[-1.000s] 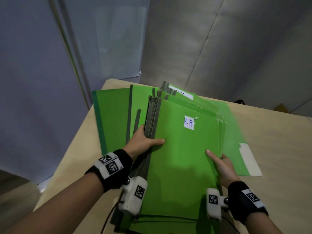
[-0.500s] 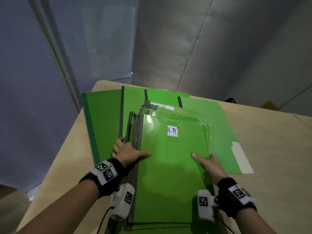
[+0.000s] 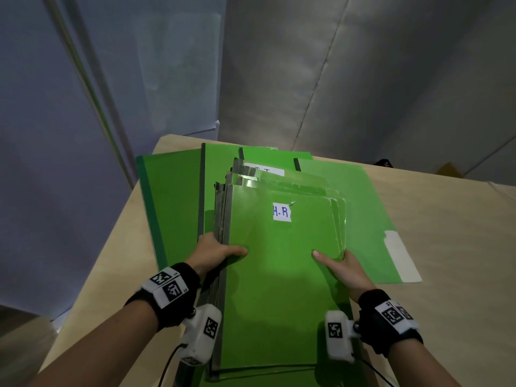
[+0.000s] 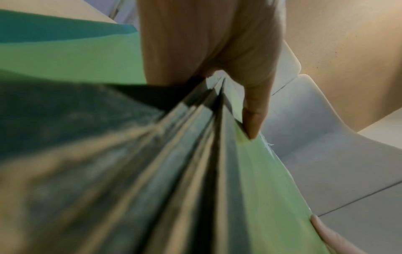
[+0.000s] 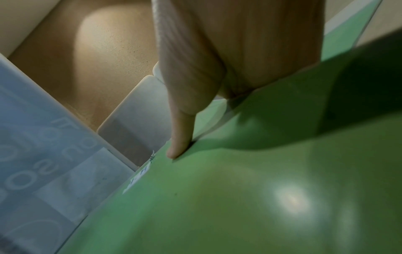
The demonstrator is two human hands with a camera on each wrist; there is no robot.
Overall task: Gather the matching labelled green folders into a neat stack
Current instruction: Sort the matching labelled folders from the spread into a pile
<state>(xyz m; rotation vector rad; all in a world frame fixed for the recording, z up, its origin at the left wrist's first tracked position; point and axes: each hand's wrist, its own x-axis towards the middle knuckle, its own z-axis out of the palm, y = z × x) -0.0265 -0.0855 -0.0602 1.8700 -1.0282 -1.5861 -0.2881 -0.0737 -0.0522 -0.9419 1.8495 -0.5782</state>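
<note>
A stack of green folders is held between both hands over the table; its top cover carries a white label reading H-R. My left hand grips the grey spine side, thumb on top and fingers underneath. My right hand grips the open right edge, thumb on the cover. The left wrist view shows the fanned spines of the stack of folders with my left thumb on them. In the right wrist view my right thumb presses the green cover.
Several other green folders lie spread on the beige table beneath and behind the stack; one at the right has a white tab. Another white label peeks out behind the stack. Grey wall panels rise behind the table.
The stack tipped down from a raised tilt to lie flatter, and its edges have drawn closer together. Both hands kept their hold on its two sides.
</note>
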